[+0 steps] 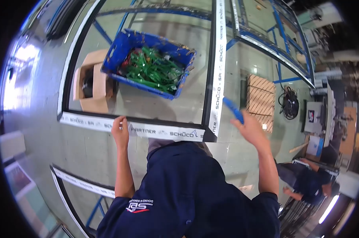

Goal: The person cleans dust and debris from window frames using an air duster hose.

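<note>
A black window frame (159, 131) with white printed protective tape lies in front of my body. My left hand (120, 129) is at its near rail, with the fingers curled closed over the inner edge. My right hand (248, 127) is closed around a slim blue-handled tool (233, 110), to the right of the frame's side rail. The tool's far end points at the taped rail; its tip is too blurred to tell its exact kind or whether it touches.
Through the frame show a blue crate (147, 85) of green strapping and an open cardboard box (93, 85). More frames stand at the upper right (274, 49) and lower left (82, 182). A slatted wooden panel (261, 99) lies right. A co-worker (306, 178) is at the far right.
</note>
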Demonstrator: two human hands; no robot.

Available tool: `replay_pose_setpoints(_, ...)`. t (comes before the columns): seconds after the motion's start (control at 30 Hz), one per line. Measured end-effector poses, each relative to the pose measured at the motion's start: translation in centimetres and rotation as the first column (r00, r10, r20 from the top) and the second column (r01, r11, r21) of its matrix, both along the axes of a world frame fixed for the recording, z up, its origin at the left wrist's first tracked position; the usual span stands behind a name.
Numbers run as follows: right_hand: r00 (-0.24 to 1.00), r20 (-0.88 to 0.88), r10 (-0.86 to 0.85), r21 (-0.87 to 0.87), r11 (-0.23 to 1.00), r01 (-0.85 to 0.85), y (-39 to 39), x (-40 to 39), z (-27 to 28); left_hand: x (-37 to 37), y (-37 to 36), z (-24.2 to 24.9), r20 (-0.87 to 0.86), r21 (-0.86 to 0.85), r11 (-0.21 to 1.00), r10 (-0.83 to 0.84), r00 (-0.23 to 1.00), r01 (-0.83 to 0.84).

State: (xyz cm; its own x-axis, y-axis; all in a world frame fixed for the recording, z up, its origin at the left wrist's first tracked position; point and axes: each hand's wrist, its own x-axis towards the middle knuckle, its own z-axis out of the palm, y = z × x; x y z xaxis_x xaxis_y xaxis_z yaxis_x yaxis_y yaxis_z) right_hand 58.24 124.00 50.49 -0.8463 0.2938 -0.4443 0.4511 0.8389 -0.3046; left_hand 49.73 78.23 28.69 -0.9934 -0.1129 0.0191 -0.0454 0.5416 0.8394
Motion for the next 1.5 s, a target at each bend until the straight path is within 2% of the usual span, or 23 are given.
replay_pose_setpoints(0.03, 0.998, 0.048, 0.031, 0.006, 1.0, -0.031, -1.0, 0.1, -0.6, -1.2, -0.9, -0.2, 0.0, -0.046, 0.997, -0.068, 0.998, 0.068)
replay_pose_setpoints(0.07, 0.994, 0.094, 0.064, 0.013, 0.998, -0.065, -1.5, -0.2, -1.3, -2.4, -1.8, -0.4, -0.069, -0.121, 0.983, -0.148, 0.987, 0.139)
replay_pose_setpoints(0.13, 0.999, -0.034, -0.034, 0.086, 0.996, 0.037, -0.9, -0.8, -3.4, -3.9, -3.2, -0.4, -0.186, -0.286, 0.925, -0.309, 0.933, 0.249)
replay_pose_setpoints(0.2, 0.967, -0.192, -0.168, 0.084, 0.979, 0.187, -0.5, -2.7, -3.9, -5.1, -4.8, -1.3, -0.161, -0.383, 0.87, -0.395, 0.905, 0.311)
replay_pose_setpoints(0.23, 0.952, -0.209, -0.224, 0.104, 0.963, 0.249, -2.1, -4.0, -2.8, -5.4, -5.9, -2.9, -0.102, -0.404, 0.85, -0.41, 0.906, 0.339)
replay_pose_setpoints(0.3, 0.942, -0.251, -0.222, 0.101, 0.962, 0.254, -3.6, -6.4, -2.1, -6.0, -7.0, -3.6, -0.065, -0.439, 0.806, -0.468, 0.881, 0.396)
replay_pose_setpoints(0.37, 0.912, -0.331, -0.244, 0.077, 0.956, 0.283, -3.5, -8.6, -1.8, -6.2, -6.8, -3.4, -0.016, -0.439, 0.803, -0.455, 0.89, 0.403)
replay_pose_setpoints(0.47, 0.857, -0.433, -0.28, 0.079, 0.935, 0.345, -2.9, -12.0, -1.3, -6.2, -6.6, -3.8, -0.054, -0.465, 0.811, -0.425, 0.904, 0.354)
replay_pose_setpoints(0.6, 0.818, -0.499, -0.286, 0.084, 0.924, 0.374, -3.5, -16.8, 2.0, -6.1, -6.4, -3.7, -0.07, -0.471, 0.822, -0.396, 0.916, 0.319)
replay_pose_setpoints(0.7, 0.804, -0.529, -0.272, 0.085, 0.926, 0.369, -2.9, -20.7, 3.3, -6.1, -6.5, -3.9, -0.097, -0.47, 0.832, -0.381, 0.919, 0.295)
replay_pose_setpoints(0.83, 0.826, -0.505, -0.25, 0.174, 0.908, 0.381, -2.1, -25.8, 4.1, -6.0, -6.6, -3.9, -0.116, -0.446, 0.85, -0.365, 0.924, 0.28)
replay_pose_setpoints(0.9, 0.811, -0.521, -0.268, 0.145, 0.908, 0.394, -2.2, -27.9, 4.4, -5.9, -6.7, -4.1, -0.116, -0.44, 0.853, -0.362, 0.925, 0.279)
replay_pose_setpoints(0.97, 0.81, -0.498, -0.309, 0.111, 0.904, 0.413, -2.4, -29.3, 4.8, -5.9, -6.8, -4.5, -0.126, -0.453, 0.849, -0.362, 0.924, 0.271)
replay_pose_setpoints(1.07, 0.819, -0.507, -0.267, 0.19, 0.893, 0.409, -2.3, -31.0, 3.5, -5.9, -6.8, -4.2, -0.118, -0.458, 0.846, -0.362, 0.925, 0.273)
replay_pose_setpoints(1.17, 0.789, -0.553, -0.267, 0.179, 0.887, 0.426, -2.5, -31.5, 3.9, -5.9, -6.6, -4.2, -0.103, -0.446, 0.852, -0.352, 0.93, 0.274)
replay_pose_setpoints(1.23, 0.763, -0.579, -0.287, 0.11, 0.9, 0.422, -3.2, -30.7, 6.0, -5.7, -6.7, -3.9, -0.097, -0.453, 0.852, -0.341, 0.935, 0.264)
replay_pose_setpoints(1.33, 0.745, -0.603, -0.286, 0.128, 0.887, 0.444, -0.8, -29.9, 5.2, -5.9, -6.3, -3.8, -0.105, -0.458, 0.853, -0.331, 0.938, 0.25)
replay_pose_setpoints(1.37, 0.801, -0.519, -0.3, 0.1, 0.909, 0.405, 0.3, -28.9, 4.6, -5.9, -6.2, -3.9, -0.114, -0.449, 0.858, -0.332, 0.936, 0.25)
replay_pose_setpoints(1.4, 0.882, -0.357, -0.306, 0.054, 0.936, 0.347, 0.2, -26.9, 5.4, -5.8, -6.2, -4.0, -0.117, -0.441, 0.861, -0.334, 0.935, 0.252)
replay_pose_setpoints(1.47, 0.921, -0.227, -0.317, -0.018, 0.947, 0.322, 2.3, -23.4, 4.4, -5.7, -6.3, -4.4, -0.091, -0.455, 0.852, -0.333, 0.939, 0.258)
replay_pose_setpoints(1.5, 0.896, -0.241, -0.372, -0.059, 0.927, 0.37, 4.1, -22.0, 3.8, -5.8, -6.2, -4.5, -0.093, -0.467, 0.845, -0.341, 0.936, 0.261)
